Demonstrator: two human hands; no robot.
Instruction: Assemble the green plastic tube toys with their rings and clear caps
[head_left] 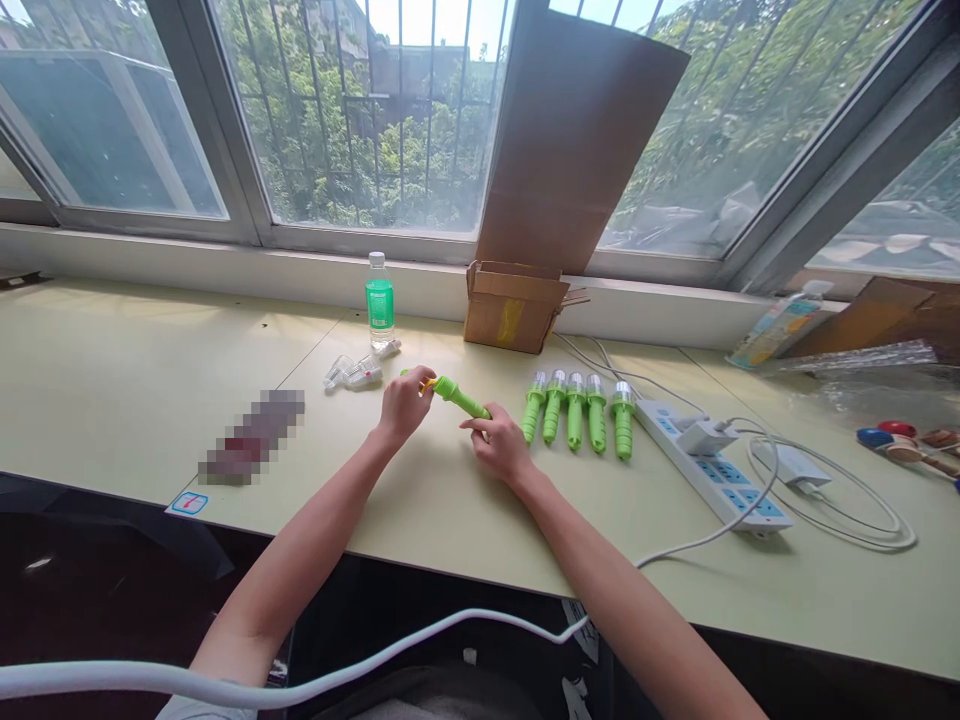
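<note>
Above the middle of the table, my right hand [499, 440] is closed around the lower end of a green plastic handle [461, 398] with a wide ribbed collar. The handle slants up to the left. At its collar end, my left hand [405, 408] pinches a small yellow and green piece [429, 384], mostly covered by the fingers. To the right of my right hand, several green handles with clear caps [575, 412] lie in a row. Loose clear plastic caps [354, 374] lie beyond my left hand.
A bottle with a green label [380, 305] and an open cardboard box [514, 310] stand near the window. On the right are a white power strip [712, 465] and looped cables. A white cable [360, 665] crosses in front of me. A blurred patch [255, 440] covers something on the left.
</note>
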